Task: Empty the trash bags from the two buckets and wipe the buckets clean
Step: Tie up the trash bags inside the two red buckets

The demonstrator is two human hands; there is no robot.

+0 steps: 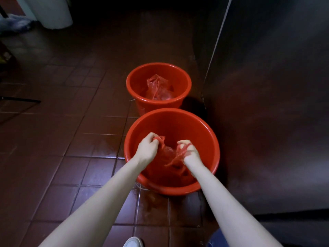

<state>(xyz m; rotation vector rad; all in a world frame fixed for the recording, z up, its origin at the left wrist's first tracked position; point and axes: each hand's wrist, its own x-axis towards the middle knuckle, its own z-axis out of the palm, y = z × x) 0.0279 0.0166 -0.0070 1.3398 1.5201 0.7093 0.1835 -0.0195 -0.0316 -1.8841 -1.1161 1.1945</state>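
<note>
Two red buckets stand on the dark tile floor [53, 139], next to a shiny metal wall [267, 104]. The near bucket [201, 132] is right in front of the person. The far bucket [179, 73] sits just behind it, almost touching.

Each bucket has a thin red bag inside. The near bag [169, 154] is down in the near bucket, between the two hands. The far bag [158, 88] lies crumpled in the far bucket, and no hand is on it.

The near bag looks soft, thin and see-through. It seems light, since it is small and floppy. It could rip if it is pulled hard, and it may be wet and slippery, because the floor by the bucket shines. The twisted handles at the top look like the best place to hold, as the plastic is bunched thick there.

Both arms reach forward and down into the near bucket. The left hand [148, 145] is curled tight around one bunched handle. The right hand [189, 150] is curled around the other handle, with red strands looped over its fingers. The hands are near each other, with the bag stretched between them. The bag is not out yet.
</note>
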